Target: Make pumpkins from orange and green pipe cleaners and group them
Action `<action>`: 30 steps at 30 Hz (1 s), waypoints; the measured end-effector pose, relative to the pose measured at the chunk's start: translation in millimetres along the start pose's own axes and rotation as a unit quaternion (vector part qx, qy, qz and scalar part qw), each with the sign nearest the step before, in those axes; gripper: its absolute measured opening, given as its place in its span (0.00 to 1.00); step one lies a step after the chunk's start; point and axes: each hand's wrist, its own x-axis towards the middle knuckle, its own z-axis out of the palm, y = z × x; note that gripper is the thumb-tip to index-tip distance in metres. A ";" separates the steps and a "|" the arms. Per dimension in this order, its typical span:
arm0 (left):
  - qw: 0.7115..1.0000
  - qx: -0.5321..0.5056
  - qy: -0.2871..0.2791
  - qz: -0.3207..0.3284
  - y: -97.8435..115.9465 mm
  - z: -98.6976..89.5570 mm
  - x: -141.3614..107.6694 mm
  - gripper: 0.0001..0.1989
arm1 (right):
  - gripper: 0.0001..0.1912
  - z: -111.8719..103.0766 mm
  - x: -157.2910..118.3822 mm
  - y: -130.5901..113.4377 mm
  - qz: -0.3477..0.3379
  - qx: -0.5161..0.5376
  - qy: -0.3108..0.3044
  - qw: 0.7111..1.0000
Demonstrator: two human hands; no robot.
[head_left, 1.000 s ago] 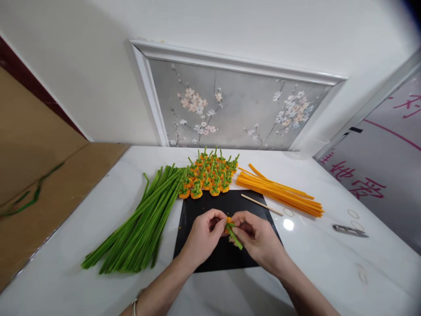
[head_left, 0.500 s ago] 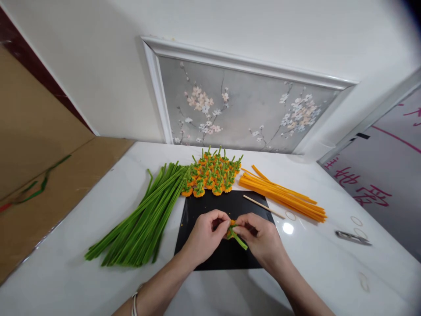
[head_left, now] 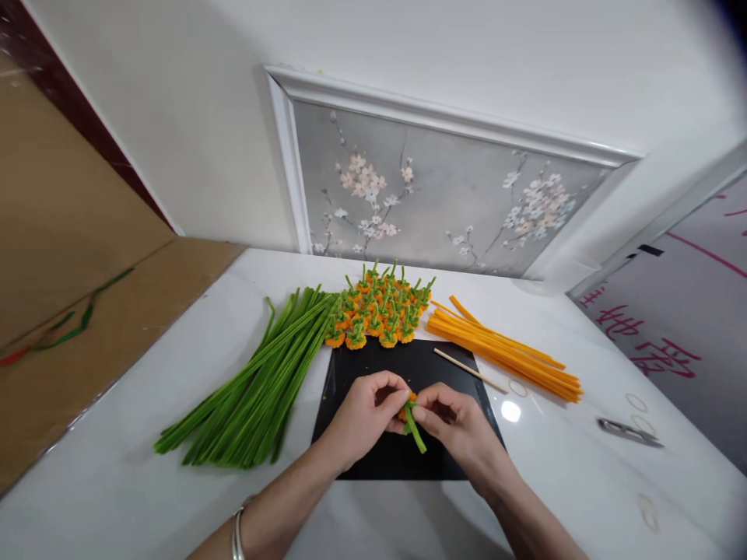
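Note:
Between my two hands, over a black mat (head_left: 402, 457), is a small orange pipe-cleaner flower with a green stem (head_left: 415, 434) hanging down toward me. My left hand (head_left: 370, 416) pinches its left side between thumb and fingers. From the right, my right hand (head_left: 458, 424) closes thumb and fingertips on the green part near the top of the stem. Fingers cover most of the orange head. Beyond the mat, several finished orange flowers (head_left: 382, 303) with upright green stems stand grouped together.
A bundle of green pipe cleaners (head_left: 250, 389) lies on the left, and orange pipe cleaners (head_left: 507, 350) on the right. A thin wooden stick (head_left: 470, 369) rests across the mat's edge. Metal snips (head_left: 630, 432) and several rubber bands (head_left: 517, 388) are further right on the white table (head_left: 560, 482).
The green stem has swung from pointing right to pointing more straight down toward me. Both hands keep their pinch on the flower, and the view has shifted slightly.

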 end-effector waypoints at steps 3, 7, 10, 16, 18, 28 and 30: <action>1.000 0.000 0.003 -0.008 -1.0 -0.1 0.5 0.12 | 0.07 1.1 -1.0 3.0 -0.024 -0.053 0.000 0.998; 1.000 0.005 0.002 -0.006 -3.2 0.7 1.4 0.13 | 0.03 0.0 -3.2 1.0 -0.067 -0.149 -0.002 0.987; 1.000 -0.012 0.001 -0.016 -2.9 1.4 1.7 0.14 | 0.04 -2.9 -2.8 -1.1 -0.096 -0.188 -0.010 0.977; 0.999 -0.023 0.022 -0.036 -2.4 0.8 2.5 0.13 | 0.08 -5.7 -1.5 -0.7 -0.190 -0.226 -0.020 0.955; 0.999 -0.015 0.021 -0.030 -3.9 0.3 2.7 0.13 | 0.09 -5.0 -1.7 0.6 -0.206 -0.239 -0.016 0.949; 1.000 0.015 0.008 0.010 -6.9 -0.7 4.0 0.12 | 0.11 -3.6 -3.4 2.5 -0.254 -0.301 0.011 0.919; 1.000 0.003 0.012 -0.009 -4.8 0.0 3.4 0.12 | 0.12 -4.3 -3.2 3.0 -0.268 -0.314 0.016 0.911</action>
